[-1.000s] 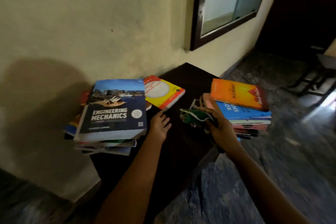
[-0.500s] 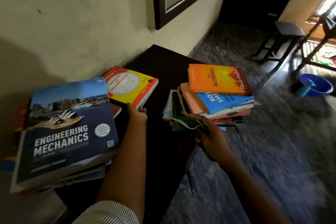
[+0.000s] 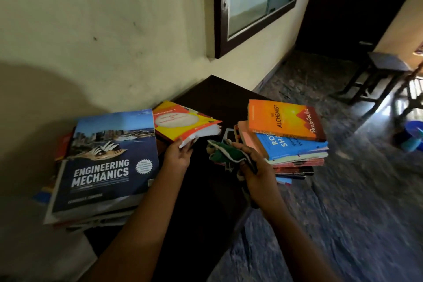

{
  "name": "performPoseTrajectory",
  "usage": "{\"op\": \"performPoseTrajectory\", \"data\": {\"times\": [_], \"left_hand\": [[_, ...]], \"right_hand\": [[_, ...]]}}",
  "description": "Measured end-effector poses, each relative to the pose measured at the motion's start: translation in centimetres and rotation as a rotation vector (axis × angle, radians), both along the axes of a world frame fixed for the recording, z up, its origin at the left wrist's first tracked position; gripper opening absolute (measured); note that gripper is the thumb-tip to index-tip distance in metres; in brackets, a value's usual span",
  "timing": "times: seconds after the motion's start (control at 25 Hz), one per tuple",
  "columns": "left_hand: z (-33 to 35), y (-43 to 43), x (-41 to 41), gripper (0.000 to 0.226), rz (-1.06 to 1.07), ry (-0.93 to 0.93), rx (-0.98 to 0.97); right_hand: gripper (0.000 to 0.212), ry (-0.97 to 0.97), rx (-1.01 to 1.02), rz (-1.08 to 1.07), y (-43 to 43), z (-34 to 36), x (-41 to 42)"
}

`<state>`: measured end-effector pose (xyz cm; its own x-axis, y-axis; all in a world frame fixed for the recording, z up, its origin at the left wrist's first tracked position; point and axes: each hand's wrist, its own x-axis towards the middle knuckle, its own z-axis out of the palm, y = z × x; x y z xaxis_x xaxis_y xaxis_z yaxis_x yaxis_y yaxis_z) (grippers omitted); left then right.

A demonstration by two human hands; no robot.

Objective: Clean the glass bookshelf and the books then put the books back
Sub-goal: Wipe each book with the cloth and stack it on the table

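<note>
Head view, looking down on a dark table (image 3: 219, 96) set against a pale wall (image 3: 114, 30). Two stacks of books are shown on the table, well apart. The left stack (image 3: 75, 220) is topped by a large blue book (image 3: 107, 162) titled "Engineering Mechanics". The right stack (image 3: 295, 162) is topped by an orange book (image 3: 283, 119) titled "The Alchemist", and overhangs the table's right edge.

A yellow book (image 3: 185, 122) is seen between the stacks, just beside the blue book, with its near corner raised and its white pages fanned slightly. This corner is gripped by the left hand (image 3: 178, 158), whose fingers are curled at the page edges. Whether the far end of the yellow book rests on the left stack or on the table cannot be told.

A green cloth (image 3: 225, 155) is held bunched in the right hand (image 3: 256, 167), the fingers being closed round it. This hand is placed just beside the right stack; contact with the stack cannot be told. The two hands are apart, with bare table between them.

A dark glazed frame (image 3: 258, 0) is set in the wall above the table. A stool (image 3: 377, 68) and a blue tub (image 3: 414, 135) are visible on the floor (image 3: 343, 213) at right.
</note>
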<state>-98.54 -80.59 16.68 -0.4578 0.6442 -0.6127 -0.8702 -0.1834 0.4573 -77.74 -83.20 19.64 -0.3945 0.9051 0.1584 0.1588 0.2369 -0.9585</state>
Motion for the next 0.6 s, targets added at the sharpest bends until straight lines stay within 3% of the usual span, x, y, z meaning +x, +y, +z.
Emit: {"op": "performPoseTrajectory", "data": {"times": [0.12, 0.32, 0.36, 0.44, 0.48, 0.6], "left_hand": [[2.0, -2.2, 1.1, 0.012, 0.002, -0.001, 0.081], [4.4, -8.0, 4.2, 0.007, -0.058, 0.07, 0.218], [4.1, -9.7, 5.0, 0.019, -0.106, 0.109, 0.263], [2.7, -13.0, 6.3, 0.072, -0.176, 0.192, 0.299], [1.7, -15.0, 6.9, 0.086, -0.188, 0.224, 0.267], [-0.7, -20.7, 8.9, 0.083, -0.167, 0.271, 0.161]], "right_hand": [[0.054, 0.061, 0.109, 0.043, -0.5, 1.9, -0.5], [0.052, 0.128, 0.279, 0.212, -2.7, 6.1, 0.3], [0.05, 0.137, 0.325, 0.261, -3.3, 6.8, 0.7], [0.046, 0.128, 0.408, 0.342, -4.7, 7.7, 1.7], [0.043, 0.119, 0.403, 0.381, -5.5, 7.8, 2.2], [0.042, 0.083, 0.328, 0.495, -7.5, 6.6, 2.9]]}}
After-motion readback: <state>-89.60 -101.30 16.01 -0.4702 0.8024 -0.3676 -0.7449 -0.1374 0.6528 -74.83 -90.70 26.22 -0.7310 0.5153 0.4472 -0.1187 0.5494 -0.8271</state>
